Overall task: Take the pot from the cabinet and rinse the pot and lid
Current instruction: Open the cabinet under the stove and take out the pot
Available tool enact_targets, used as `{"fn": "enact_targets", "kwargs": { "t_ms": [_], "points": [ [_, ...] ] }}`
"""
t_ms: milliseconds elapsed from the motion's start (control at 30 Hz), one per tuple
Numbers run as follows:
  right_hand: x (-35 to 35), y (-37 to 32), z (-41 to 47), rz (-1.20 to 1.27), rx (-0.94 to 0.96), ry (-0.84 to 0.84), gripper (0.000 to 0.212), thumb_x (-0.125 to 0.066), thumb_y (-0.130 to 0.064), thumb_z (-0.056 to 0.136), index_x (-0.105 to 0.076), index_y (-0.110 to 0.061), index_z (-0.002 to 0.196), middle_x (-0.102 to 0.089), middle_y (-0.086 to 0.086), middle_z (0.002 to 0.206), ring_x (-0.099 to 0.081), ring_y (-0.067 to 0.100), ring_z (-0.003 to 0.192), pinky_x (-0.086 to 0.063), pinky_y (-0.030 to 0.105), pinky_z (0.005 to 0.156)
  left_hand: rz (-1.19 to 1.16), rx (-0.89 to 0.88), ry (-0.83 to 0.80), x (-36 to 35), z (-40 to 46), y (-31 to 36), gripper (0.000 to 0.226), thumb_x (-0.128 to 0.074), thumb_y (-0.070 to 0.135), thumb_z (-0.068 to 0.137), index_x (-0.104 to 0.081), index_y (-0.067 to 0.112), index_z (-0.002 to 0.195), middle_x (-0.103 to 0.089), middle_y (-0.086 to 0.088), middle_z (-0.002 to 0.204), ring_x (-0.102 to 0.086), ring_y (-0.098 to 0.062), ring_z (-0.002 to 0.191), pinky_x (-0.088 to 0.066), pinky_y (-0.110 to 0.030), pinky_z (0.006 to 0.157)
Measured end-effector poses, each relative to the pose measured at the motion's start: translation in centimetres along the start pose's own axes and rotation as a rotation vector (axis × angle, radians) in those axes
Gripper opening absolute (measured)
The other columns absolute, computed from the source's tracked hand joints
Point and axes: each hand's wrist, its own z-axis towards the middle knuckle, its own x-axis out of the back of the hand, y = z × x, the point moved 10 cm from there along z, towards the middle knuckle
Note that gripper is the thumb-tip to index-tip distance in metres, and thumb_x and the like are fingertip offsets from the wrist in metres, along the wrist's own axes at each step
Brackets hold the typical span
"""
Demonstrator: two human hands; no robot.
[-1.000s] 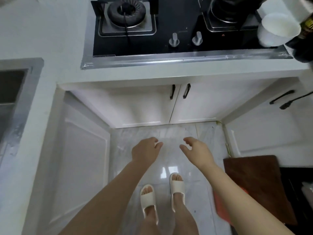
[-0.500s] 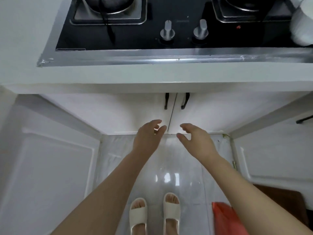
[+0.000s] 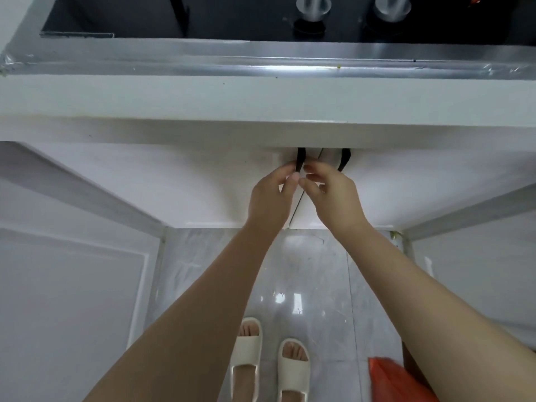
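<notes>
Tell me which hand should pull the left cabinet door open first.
Left. The left hand already has its fingertips at the left door handle. The right hand sits beside it, short of the right door handle.

Well above the fingers, a black cooktop (image 3: 232, 18) is sitting in the white counter (image 3: 203, 97), its steel front strip (image 3: 261, 58) catching the light. Two silver knobs (image 3: 313, 5) are standing on the glass, up and slightly right of the fingers. Far below the fingers, cream slippers (image 3: 246, 361) are resting on glossy grey floor tiles (image 3: 319, 285). Down to the right, something orange-red, perhaps a bag (image 3: 397, 384), is lying blurred at the edge.
</notes>
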Motion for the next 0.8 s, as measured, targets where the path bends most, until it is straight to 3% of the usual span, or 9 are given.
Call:
{"fn": "enact_targets", "kwargs": {
  "t_ms": [100, 233, 400, 533, 800],
  "points": [
    [-0.2, 0.0, 0.1, 0.094, 0.012, 0.024, 0.028, -0.055, -0.017, 0.092, -0.062, -0.015, 0.119, -0.068, -0.002, 0.108, -0.062, 0.014, 0.104, -0.048, 0.031, 0.095, -0.020, -0.042, -0.001, 0.1, 0.5, 0.0, 0.030, -0.045, 0.023, 0.097, -0.066, 0.016, 0.116, -0.071, 0.002, 0.109, -0.062, -0.014, 0.102, -0.044, -0.021, 0.088],
    [0.0, 0.4, -0.3, 0.199, -0.012, 0.061, 0.025, -0.060, -0.017, 0.089, -0.067, -0.021, 0.112, -0.067, -0.012, 0.094, -0.063, 0.011, 0.098, -0.048, 0.028, 0.094, -0.045, -0.040, -0.012, 0.1, 0.4, -0.3, 0.030, -0.046, 0.025, 0.096, -0.067, 0.016, 0.116, -0.071, 0.003, 0.109, -0.062, -0.012, 0.102, -0.046, -0.024, 0.091],
    [1.2, 1.1, -2.4, 0.215, -0.054, 0.145, 0.028, -0.065, -0.023, 0.085, -0.062, -0.021, 0.113, -0.063, -0.008, 0.107, -0.059, 0.010, 0.104, -0.046, 0.021, 0.089, -0.072, 0.045, -0.013, 0.0, -1.8, -1.6, 0.032, -0.049, 0.032, 0.094, -0.067, 0.015, 0.115, -0.071, 0.001, 0.112, -0.062, -0.012, 0.105, -0.045, -0.022, 0.090],
    [2.7, 0.4, -4.7, 0.254, -0.029, 0.180, 0.042, -0.066, -0.022, 0.084, -0.049, -0.022, 0.123, -0.058, -0.002, 0.112, -0.057, 0.009, 0.103, -0.047, 0.023, 0.089, -0.124, 0.148, 0.010, 0.5, -5.1, -1.7, 0.029, -0.048, 0.035, 0.095, -0.069, 0.018, 0.105, -0.066, 0.008, 0.080, -0.054, -0.005, 0.073, -0.038, -0.016, 0.068],
    [1.7, -0.4, -9.9, 0.275, -0.059, 0.001, 0.035, -0.058, -0.029, 0.090, -0.054, -0.030, 0.125, -0.063, -0.014, 0.118, -0.056, 0.002, 0.114, -0.045, 0.031, 0.101, -0.088, 0.277, 0.028, 2.0, -11.9, -1.0, 0.036, -0.044, 0.045, 0.094, -0.064, 0.024, 0.117, -0.068, 0.012, 0.106, -0.060, -0.004, 0.099, -0.041, -0.014, 0.079]
  ]
}}
